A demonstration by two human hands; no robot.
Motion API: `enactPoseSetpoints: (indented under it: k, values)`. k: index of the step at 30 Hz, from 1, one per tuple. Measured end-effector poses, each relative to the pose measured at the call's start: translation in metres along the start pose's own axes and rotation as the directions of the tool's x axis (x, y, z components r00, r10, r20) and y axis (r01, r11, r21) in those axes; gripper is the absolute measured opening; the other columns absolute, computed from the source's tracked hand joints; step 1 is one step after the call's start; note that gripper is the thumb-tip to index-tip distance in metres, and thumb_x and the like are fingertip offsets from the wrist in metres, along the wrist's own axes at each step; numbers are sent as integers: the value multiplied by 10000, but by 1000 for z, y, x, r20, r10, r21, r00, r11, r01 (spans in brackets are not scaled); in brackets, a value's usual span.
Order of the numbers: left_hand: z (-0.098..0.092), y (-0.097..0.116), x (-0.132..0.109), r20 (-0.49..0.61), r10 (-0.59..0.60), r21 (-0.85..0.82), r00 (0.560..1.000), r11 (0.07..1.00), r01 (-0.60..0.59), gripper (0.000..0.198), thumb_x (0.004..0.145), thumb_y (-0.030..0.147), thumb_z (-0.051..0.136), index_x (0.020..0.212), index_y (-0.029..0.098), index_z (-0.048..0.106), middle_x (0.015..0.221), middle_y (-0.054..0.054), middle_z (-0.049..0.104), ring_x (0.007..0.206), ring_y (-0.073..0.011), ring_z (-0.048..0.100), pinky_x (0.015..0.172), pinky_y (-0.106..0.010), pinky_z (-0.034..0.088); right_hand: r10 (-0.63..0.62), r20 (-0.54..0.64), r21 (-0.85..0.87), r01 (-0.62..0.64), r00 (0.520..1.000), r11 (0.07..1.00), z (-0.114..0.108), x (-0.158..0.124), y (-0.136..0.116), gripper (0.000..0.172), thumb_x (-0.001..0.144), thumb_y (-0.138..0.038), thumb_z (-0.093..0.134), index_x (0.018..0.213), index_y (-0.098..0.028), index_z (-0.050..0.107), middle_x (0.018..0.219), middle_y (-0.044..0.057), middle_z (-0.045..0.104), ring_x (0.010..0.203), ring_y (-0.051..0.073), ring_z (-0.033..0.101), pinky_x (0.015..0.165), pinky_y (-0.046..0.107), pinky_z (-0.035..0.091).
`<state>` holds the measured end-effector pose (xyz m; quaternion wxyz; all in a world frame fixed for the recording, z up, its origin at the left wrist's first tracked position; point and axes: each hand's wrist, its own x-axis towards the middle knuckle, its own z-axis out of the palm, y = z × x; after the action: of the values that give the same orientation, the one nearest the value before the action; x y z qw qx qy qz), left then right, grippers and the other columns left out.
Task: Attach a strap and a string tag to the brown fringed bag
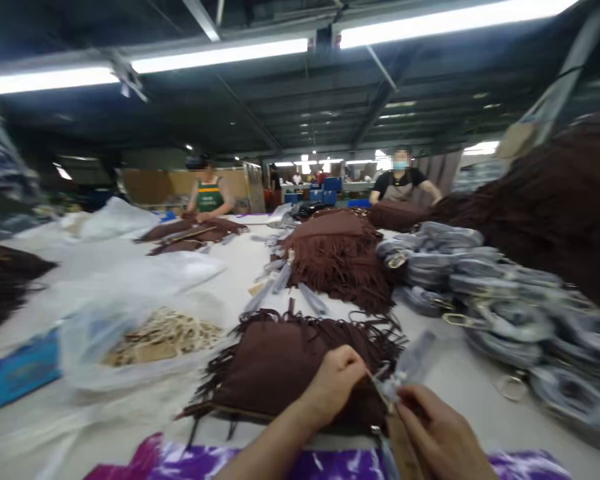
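Note:
A dark brown fringed bag [267,363] lies flat on the white table in front of me. My left hand [337,380] is over its right part, fingers closed on an edge of the bag. Close beside it, my right hand [437,427] has its fingers closed on a brown paper tag [403,443]. Between the two hands is a small clear plastic piece [395,383], blurred. A plastic-wrapped strip [417,353] lies just beyond my right hand.
A bag of tan tags [165,337] stands left, near a blue packet [25,373]. Brown fringed bags [333,250] are piled ahead. Wrapped coiled straps [505,300] and a tall brown heap [545,200] fill the right. Two people [210,193] work across the table.

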<state>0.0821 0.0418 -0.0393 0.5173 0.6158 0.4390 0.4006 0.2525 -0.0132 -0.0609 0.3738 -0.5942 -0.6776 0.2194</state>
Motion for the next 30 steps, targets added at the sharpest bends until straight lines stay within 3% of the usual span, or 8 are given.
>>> enactPoseSetpoints:
  k: [2, 7, 12, 16, 19, 22, 26, 30]
  values:
    - [-5, -1, 1, 40, 10, -81, 999, 997, -7, 129, 684, 285, 471, 656, 162, 500, 605, 21, 479, 597, -124, 433, 585, -245, 342, -45, -65, -63, 41, 997, 997, -5, 4, -15, 203, 792, -336, 442, 801, -229, 614, 805, 40, 642, 758, 186, 602, 673, 283, 466]
    - [-6, -3, 1, 55, 34, -176, 998, 984, -24, 211, 688, 358, 528, 627, 161, 484, 574, 35, 456, 573, -110, 400, 562, -232, 316, -23, 82, -50, 27, 996, 998, -6, 14, -36, 178, 766, -204, 459, 789, -198, 636, 745, 14, 600, 710, 155, 569, 655, 262, 428]
    - [-6, -3, -1, 39, 22, -191, 999, 981, -15, 211, 676, 356, 548, 617, 163, 484, 568, 38, 463, 565, -105, 404, 552, -225, 315, -41, 134, -58, 49, 990, 997, 1, 23, -38, 179, 734, -149, 444, 680, -184, 610, 709, 10, 587, 693, 147, 553, 647, 257, 402]
    - [-6, -3, 0, 41, 9, -210, 999, 978, 0, 213, 674, 362, 541, 628, 160, 492, 568, 35, 481, 557, -104, 413, 552, -225, 324, 11, 157, -13, -9, 988, 1000, 1, 26, -34, 151, 704, -151, 442, 645, -174, 579, 663, -1, 565, 647, 139, 530, 612, 246, 385]
    - [-6, -1, 0, 54, 1, -179, 999, 984, 8, 204, 688, 353, 519, 640, 156, 499, 577, 28, 498, 564, -109, 438, 561, -227, 345, 77, 174, 100, -96, 982, 990, -1, 27, -31, 140, 679, -171, 443, 626, -173, 573, 627, -9, 563, 623, 137, 517, 597, 240, 385]
    - [-6, 2, -2, 140, -16, -139, 990, 990, 35, 173, 667, 307, 553, 727, 146, 536, 633, 23, 531, 597, -113, 470, 566, -220, 363, 104, 189, 179, -138, 976, 974, -3, 28, -29, 140, 661, -196, 454, 610, -172, 583, 596, -13, 570, 597, 138, 509, 575, 236, 387]
    - [-3, -1, 0, 258, -24, -53, 966, 998, 39, 336, 603, 219, 631, 926, 138, 589, 705, 19, 582, 626, -120, 497, 566, -212, 364, 97, 177, 170, -128, 979, 977, -3, 29, -28, 147, 658, -210, 469, 613, -168, 603, 614, -6, 593, 612, 144, 523, 585, 240, 400]
    - [2, -6, 2, 148, 24, 112, 989, 993, -41, 137, 673, 243, 544, 658, 140, 633, 636, 9, 575, 638, -137, 501, 575, -218, 351, 73, 160, 89, -88, 984, 992, -1, 27, -30, 159, 669, -210, 465, 633, -166, 613, 613, -9, 591, 603, 138, 522, 575, 235, 391]
